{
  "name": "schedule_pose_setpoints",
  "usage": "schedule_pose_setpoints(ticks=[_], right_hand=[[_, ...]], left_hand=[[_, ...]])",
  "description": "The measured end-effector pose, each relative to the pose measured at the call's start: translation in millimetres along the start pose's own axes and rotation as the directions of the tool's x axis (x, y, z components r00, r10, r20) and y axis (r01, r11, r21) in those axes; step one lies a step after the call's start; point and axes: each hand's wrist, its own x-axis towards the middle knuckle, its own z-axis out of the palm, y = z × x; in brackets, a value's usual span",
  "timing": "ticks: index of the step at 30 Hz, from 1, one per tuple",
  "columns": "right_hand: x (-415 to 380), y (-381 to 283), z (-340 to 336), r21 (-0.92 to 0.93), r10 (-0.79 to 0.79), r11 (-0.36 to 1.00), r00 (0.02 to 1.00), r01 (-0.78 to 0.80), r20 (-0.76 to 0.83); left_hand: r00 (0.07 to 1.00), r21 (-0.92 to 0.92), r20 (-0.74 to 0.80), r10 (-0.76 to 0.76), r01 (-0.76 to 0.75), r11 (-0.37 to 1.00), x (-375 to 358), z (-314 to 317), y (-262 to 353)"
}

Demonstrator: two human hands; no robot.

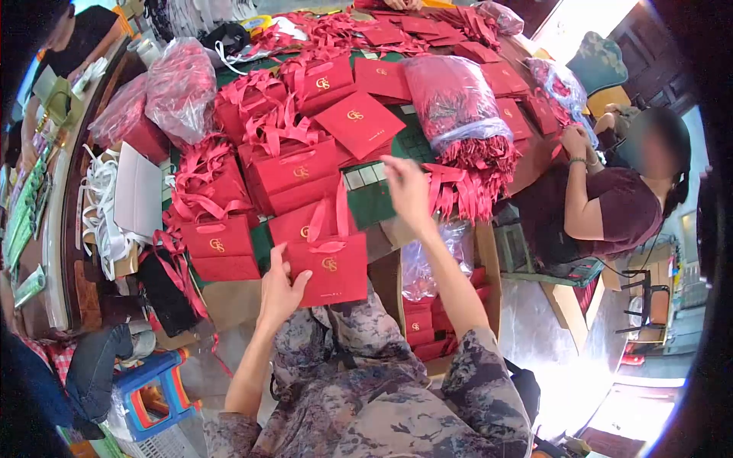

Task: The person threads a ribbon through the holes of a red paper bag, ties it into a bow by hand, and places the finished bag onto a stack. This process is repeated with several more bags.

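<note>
My left hand [284, 288] grips a small red paper gift bag [336, 284] at its left edge, thumb across the front. The bag has a gold emblem and a pink ribbon [341, 206] rising from its top. Right behind it stands another red bag [284, 221], partly covered. My right hand [408, 191] is raised to the right of the bags, above the green mat, its fingers smeared by motion. Close to those fingers are pale rectangular pieces [365, 177] on the mat and a flat red bag [359, 126].
Red bags with ribbons [294, 172] crowd the table's left. A plastic-wrapped bundle of bags [450, 99] lies to the right. Below it stands an open cardboard box [489, 275] holding red bags. A seated person [611, 191] works at right. A blue stool [156, 397] is lower left.
</note>
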Motion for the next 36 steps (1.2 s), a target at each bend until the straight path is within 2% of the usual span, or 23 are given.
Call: schedule_pose_setpoints(ticks=[1, 2, 3, 5, 6, 7, 8, 11, 14, 16, 19, 20, 23, 24, 25, 26, 28, 29, 30, 32, 33, 34, 36], right_hand=[[4, 13, -13, -0.11, -0.108, 0.989, 0.99, 0.098, -0.091], [7, 25, -25, -0.322, -0.114, 0.943, 0.989, 0.078, -0.094], [10, 41, -34, -0.427, -0.127, 0.901, 0.988, 0.079, -0.085], [14, 60, -47, -0.705, -0.114, 0.706, 0.993, 0.064, -0.024], [14, 70, -49, -0.713, -0.147, 0.695, 0.989, 0.095, -0.011], [15, 75, -50, -0.719, -0.091, 0.692, 0.996, 0.07, 0.009], [17, 79, -47, -0.724, -0.036, 0.688, 0.999, 0.047, 0.03], [7, 57, -45, -0.518, -0.207, 0.84, 0.978, 0.161, -0.033], [-15, 27, -32, -0.482, -0.27, 0.837, 0.961, 0.261, 0.051], [-38, -7, -22, -0.355, -0.249, 0.894, 0.962, 0.274, 0.114], [-69, -60, -10, -0.052, -0.303, 0.949, 0.946, 0.311, 0.116], [-79, -72, -9, 0.081, -0.212, 0.976, 0.966, 0.202, 0.144], [-88, -94, -6, 0.059, -0.13, 0.99, 0.989, 0.126, 0.068], [-85, -96, -9, 0.036, 0.015, 0.999, 0.991, -0.019, 0.133], [-84, -97, -10, 0.003, 0.158, 0.987, 0.968, -0.162, 0.193], [-87, -91, -9, 0.001, 0.158, 0.987, 0.968, -0.161, 0.195], [-93, -81, -4, 0.083, 0.127, 0.982, 0.913, -0.172, 0.387], [-95, -78, -5, 0.057, 0.215, 0.964, 0.884, -0.261, 0.416], [-95, -75, -6, 0.06, 0.212, 0.964, 0.883, -0.26, 0.419], [-96, -61, -9, 0.161, 0.28, 0.91, 0.851, -0.383, 0.445], [-96, -57, -10, 0.21, 0.267, 0.9, 0.864, -0.382, 0.427], [-96, -54, -15, 0.218, 0.34, 0.858, 0.832, -0.465, 0.438], [-95, -56, -26, 0.347, 0.378, 0.792, 0.85, -0.502, 0.366]], left_hand=[[1.0, 0.048, 0.004, -0.02, 0.02, 0.999, -3, 0, -2], [1.0, 0.046, 0.002, -0.025, 0.025, 0.999, -4, 0, -1], [0.998, 0.084, 0.005, -0.061, 0.06, 0.995, -5, 0, 0], [0.994, 0.124, -0.006, -0.113, 0.113, 0.986, -6, 4, -7], [0.998, -0.014, -0.029, -0.049, 0.049, 0.999, -4, 13, -19], [0.998, -0.146, -0.064, 0.009, -0.018, 0.989, -5, 14, -22], [0.997, -0.137, -0.081, -0.01, -0.001, 0.991, -7, 13, -24], [0.997, -0.252, -0.057, -0.052, 0.036, 0.967, -5, 11, -20], [0.991, -0.298, -0.09, -0.101, 0.07, 0.952, -7, 11, -17], [0.989, -0.267, -0.122, -0.083, 0.048, 0.963, -7, 13, -24], [0.984, -0.243, -0.166, -0.062, 0.02, 0.97, -9, 6, -9], [0.981, -0.25, -0.183, -0.06, 0.012, 0.968, -10, 3, -3], [0.979, -0.373, -0.187, -0.079, 0.004, 0.928, -9, 5, -21], [0.979, -0.373, -0.187, -0.08, 0.005, 0.928, -7, 5, -19], [0.976, -0.498, -0.192, -0.1, -0.009, 0.867, -5, 7, -17], [0.973, -0.614, -0.195, -0.121, -0.025, 0.789, -4, 8, -15], [0.977, -0.589, -0.177, -0.119, -0.008, 0.808, -3, 8, -17], [0.98, -0.561, -0.159, -0.117, 0.008, 0.828, -3, 7, -19], [0.98, -0.56, -0.162, -0.12, 0.008, 0.828, -2, 7, -20], [0.965, -0.45, -0.259, -0.049, -0.076, 0.89, 0, 10, -22], [0.959, -0.452, -0.27, -0.083, -0.05, 0.89, -3, 8, -20], [0.958, -0.451, -0.274, -0.083, -0.052, 0.891, -5, 8, -23], [0.948, -0.341, -0.317, 0.001, -0.115, 0.933, -9, 10, -30]])
